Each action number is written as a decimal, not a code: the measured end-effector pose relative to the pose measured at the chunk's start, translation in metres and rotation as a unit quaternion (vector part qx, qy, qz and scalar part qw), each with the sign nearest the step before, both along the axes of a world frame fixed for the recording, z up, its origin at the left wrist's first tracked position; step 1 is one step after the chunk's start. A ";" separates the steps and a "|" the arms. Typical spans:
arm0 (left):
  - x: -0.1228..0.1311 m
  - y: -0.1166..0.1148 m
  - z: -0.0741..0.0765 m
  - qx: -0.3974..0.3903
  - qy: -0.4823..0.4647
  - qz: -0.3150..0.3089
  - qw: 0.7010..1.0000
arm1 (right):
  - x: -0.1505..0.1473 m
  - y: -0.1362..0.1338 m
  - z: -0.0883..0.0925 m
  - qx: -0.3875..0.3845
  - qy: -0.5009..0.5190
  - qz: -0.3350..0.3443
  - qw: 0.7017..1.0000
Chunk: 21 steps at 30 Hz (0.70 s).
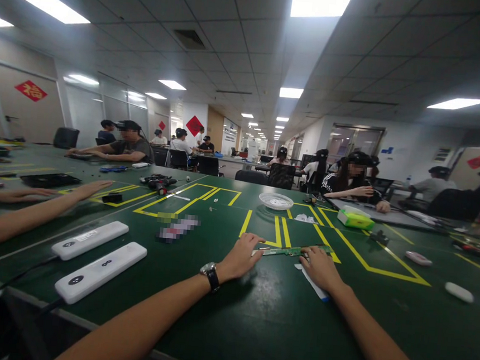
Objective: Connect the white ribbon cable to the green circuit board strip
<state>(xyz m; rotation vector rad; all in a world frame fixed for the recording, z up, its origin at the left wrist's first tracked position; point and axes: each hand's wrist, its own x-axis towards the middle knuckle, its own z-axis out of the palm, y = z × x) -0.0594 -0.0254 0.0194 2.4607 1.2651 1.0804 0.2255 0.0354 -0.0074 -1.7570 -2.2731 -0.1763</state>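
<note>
My left hand (242,256), a watch on its wrist, rests on the green table (253,315) with its fingers curled on the left end of a narrow green circuit board (286,251). My right hand (319,265) grips the board's right end with bent fingers. The board lies flat between both hands over the yellow tape lines. A thin white strip (312,285) lies on the table partly under my right hand.
Two white flat devices (90,254) with cables lie at the left. A co-worker's forearms (27,206) stretch in from the left edge. Farther back are a white basket (275,200), a green box (355,218), black tools (158,182) and seated people.
</note>
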 end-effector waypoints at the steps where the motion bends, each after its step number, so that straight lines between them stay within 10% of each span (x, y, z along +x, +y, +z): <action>1: 0.001 -0.001 0.000 0.008 0.007 -0.003 1.000 | 0.002 0.001 0.000 0.004 -0.002 -0.025 1.000; 21: 0.015 -0.014 -0.018 0.016 0.159 -0.072 0.985 | 0.021 0.012 -0.010 -0.053 -0.024 -0.101 0.993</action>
